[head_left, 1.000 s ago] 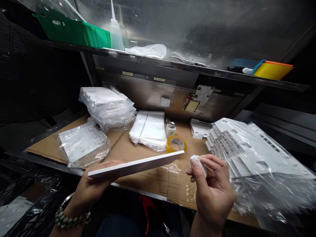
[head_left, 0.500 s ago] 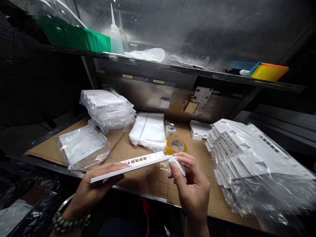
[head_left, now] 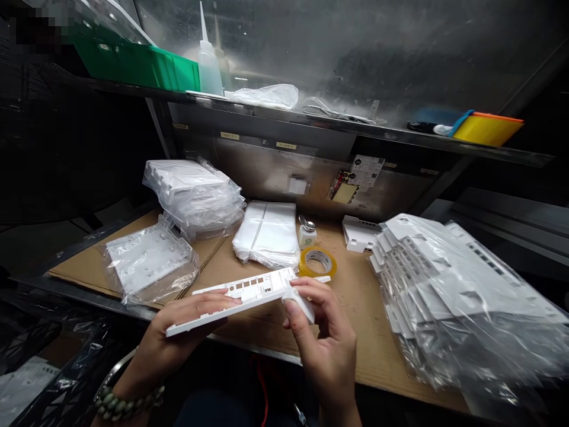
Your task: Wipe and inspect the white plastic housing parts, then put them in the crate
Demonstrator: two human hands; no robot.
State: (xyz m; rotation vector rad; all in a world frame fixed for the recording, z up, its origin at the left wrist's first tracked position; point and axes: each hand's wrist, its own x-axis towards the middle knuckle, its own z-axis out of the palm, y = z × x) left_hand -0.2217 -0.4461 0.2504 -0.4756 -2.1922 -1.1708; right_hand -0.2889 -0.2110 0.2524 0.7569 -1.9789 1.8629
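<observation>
A white plastic housing panel (head_left: pixel 255 294) with a row of square holes is tilted above the bench, its ribbed inner face partly showing. My left hand (head_left: pixel 186 317) is closed around the panel's left end, fingers on top. Between the thumb and fingers of my right hand (head_left: pixel 326 332) is a small white pad (head_left: pixel 301 303), pressed at or close against the panel's right part; whether it is cloth or foam I cannot tell. A roll of yellowish packing tape (head_left: pixel 317 262) lies just behind my right hand. Beside it stands a small pump bottle (head_left: pixel 307 233).
Bagged white panels form a stack (head_left: pixel 191 190) at the left and a leaning pile (head_left: pixel 448 284) at the right. One bagged panel (head_left: pixel 149 261) lies left front. Plastic bags (head_left: pixel 267 234) sit mid-bench. Overhead, a shelf (head_left: pixel 267 112) carries a green bin (head_left: pixel 137 66) and a nozzle bottle (head_left: pixel 208 68).
My right hand has moved left with the white pad, along the panel. The panel has tipped so that more of its inner face shows. My left hand keeps its hold.
</observation>
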